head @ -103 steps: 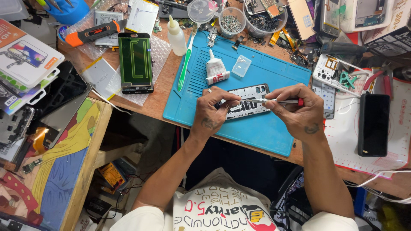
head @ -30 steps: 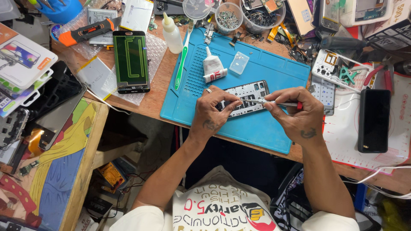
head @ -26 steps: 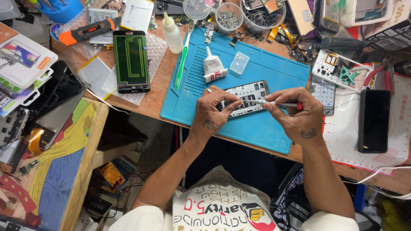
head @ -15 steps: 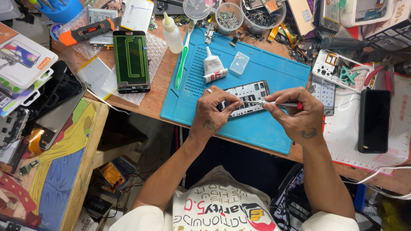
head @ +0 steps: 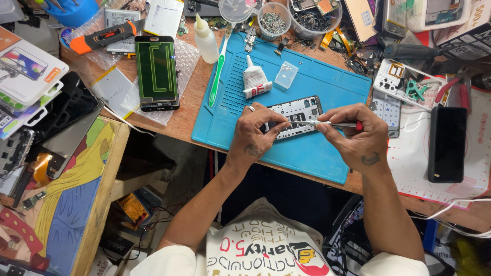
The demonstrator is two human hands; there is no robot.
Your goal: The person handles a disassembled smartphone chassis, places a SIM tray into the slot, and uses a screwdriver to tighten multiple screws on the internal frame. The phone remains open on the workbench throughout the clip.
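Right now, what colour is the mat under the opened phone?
Blue; the mat shows best in the head view.

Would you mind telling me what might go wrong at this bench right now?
The screwdriver in the right hand might slip and scratch the opened phone, which only the left hand steadies. Any loosened screw could roll off the blue mat, whose near edge overhangs the bench.

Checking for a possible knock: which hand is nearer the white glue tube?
Left. The left hand lies just below the white glue tube; the right hand is farther right.
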